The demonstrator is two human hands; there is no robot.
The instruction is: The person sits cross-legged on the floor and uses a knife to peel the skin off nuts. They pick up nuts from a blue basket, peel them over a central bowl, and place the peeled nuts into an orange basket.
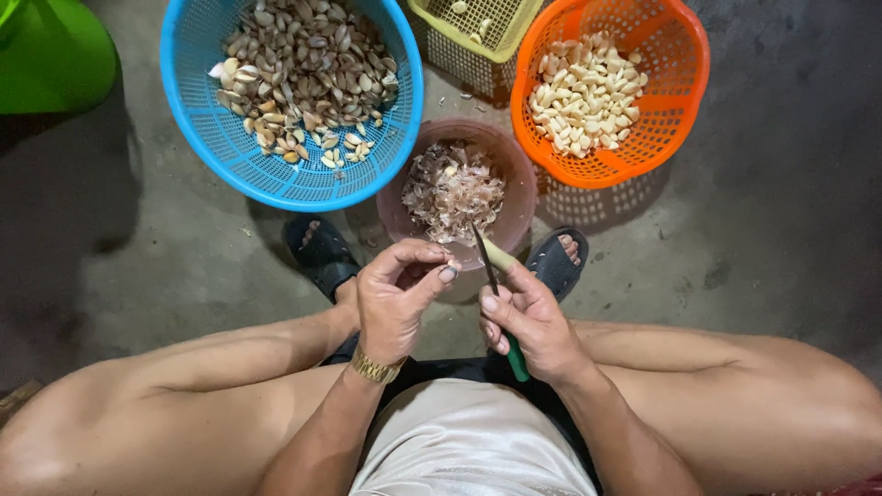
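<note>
Bowl of skins between two clove baskets, left and right, ahead of both hands.

You have a blue mesh basket of brown-and-cream unpeeled garlic cloves, an orange mesh basket of pale cream peeled cloves, and a yellow mesh basket between them. Your translucent pinkish bowl holds white-and-purple papery skins, and your knife has a green handle and a dark blade. You wear 2 black sandals, a gold watch band and light beige shorts, over grey concrete floor, with a bright green object at the corner.
</note>
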